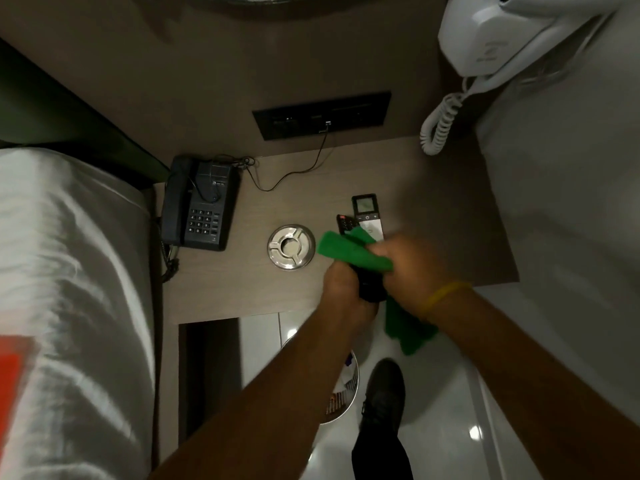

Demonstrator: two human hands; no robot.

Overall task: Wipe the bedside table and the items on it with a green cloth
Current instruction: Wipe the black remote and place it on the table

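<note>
- The desk (433,188) carries everything I have to wipe, and I take the steel ashtray (291,246) at its middle as my landmark.
- The black telephone (201,206) sits well to the left of the ashtray, near the bed (69,271); its thin cord runs up to the dark socket panel (322,116) on the wall behind, so I judge it wise to wipe around that cord and not drag it.
- The green cloth (349,252) is just right of the ashtray, bunched in my right hand (412,268), with a loose tail hanging past the desk's front edge.
- My right fingers are curled shut on the cloth; I'd keep a flat pad of it against the surface rather than a wad.
- My left hand (346,289) is closed around a dark object, apparently a remote, though blur keeps me from being sure.
- To do this well, I should hold the object steady and draw the cloth along its whole length, then turn it over.
- Two remotes (363,216) lie side by side just right of the ashtray, partly under the cloth.
</note>
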